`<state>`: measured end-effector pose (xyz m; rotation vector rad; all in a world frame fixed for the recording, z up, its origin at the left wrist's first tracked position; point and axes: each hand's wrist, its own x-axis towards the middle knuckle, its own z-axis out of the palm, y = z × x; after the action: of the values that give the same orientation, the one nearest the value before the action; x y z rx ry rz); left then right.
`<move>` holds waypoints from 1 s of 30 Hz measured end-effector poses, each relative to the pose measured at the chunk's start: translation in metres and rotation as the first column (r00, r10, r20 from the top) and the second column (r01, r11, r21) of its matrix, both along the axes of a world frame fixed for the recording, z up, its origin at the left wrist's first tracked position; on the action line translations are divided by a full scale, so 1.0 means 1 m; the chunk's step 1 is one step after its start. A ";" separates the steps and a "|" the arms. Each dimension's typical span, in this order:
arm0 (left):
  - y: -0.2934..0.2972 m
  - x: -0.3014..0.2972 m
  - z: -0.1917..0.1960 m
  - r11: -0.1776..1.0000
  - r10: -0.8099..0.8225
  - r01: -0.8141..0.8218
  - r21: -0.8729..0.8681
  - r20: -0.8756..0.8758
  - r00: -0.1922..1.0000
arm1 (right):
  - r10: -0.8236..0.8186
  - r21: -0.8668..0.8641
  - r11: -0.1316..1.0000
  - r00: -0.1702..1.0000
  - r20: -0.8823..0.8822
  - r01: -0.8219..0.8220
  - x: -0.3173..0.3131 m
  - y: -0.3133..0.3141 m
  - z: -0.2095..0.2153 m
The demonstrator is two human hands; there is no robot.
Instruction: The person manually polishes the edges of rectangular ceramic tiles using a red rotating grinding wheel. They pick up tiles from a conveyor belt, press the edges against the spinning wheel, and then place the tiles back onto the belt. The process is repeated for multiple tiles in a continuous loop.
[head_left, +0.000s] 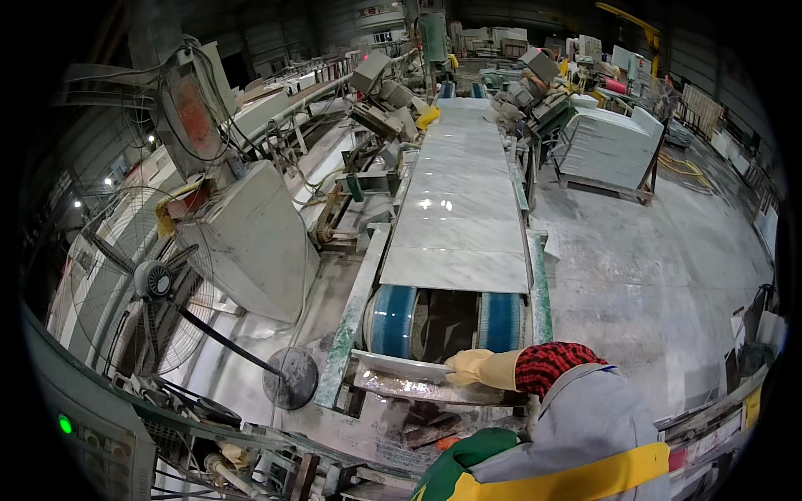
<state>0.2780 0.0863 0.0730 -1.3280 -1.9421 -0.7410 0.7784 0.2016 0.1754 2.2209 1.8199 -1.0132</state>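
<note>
Over on the far left a green light (65,424) glows on a control box (109,455). Next comes a big caged fan (153,280), then a large pale panel (255,242) standing at a slant behind its round base (291,378). In the middle, a thin pale strip (399,366) lies crosswise at the near end of the conveyor, just in front of its two blue belts (391,321). Behind it, glossy marble slabs (455,225) run away from us in a row. The gloved right hand (480,367) comes in from the right, its fingers touching the strip's right end; most of the strip stretches left of them. They look bunched together, but I can't tell whether they pinch it or just rest there. A red-and-black checked cuff (555,363) and grey sleeve (593,413) follow, with stacked slabs (606,150) farther back on the right.
</note>
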 end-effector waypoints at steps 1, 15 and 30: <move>0.000 0.001 0.000 1.000 -0.006 0.006 0.000 -0.001 1.000 | -0.002 -0.001 1.000 1.000 -0.004 0.002 0.000 0.000 0.000; 0.004 0.006 0.000 0.999 -0.041 0.041 -0.013 -0.002 0.999 | -0.012 0.016 1.000 1.000 -0.020 0.013 -0.001 -0.001 0.007; 0.011 0.018 0.000 0.998 -0.066 0.066 -0.019 0.005 0.998 | -0.043 -0.015 0.999 0.999 -0.009 0.043 -0.004 -0.003 0.009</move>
<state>0.2958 0.0968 0.0729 -1.4093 -1.9212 -0.7593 0.7743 0.1985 0.1848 2.2597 1.7702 -1.0426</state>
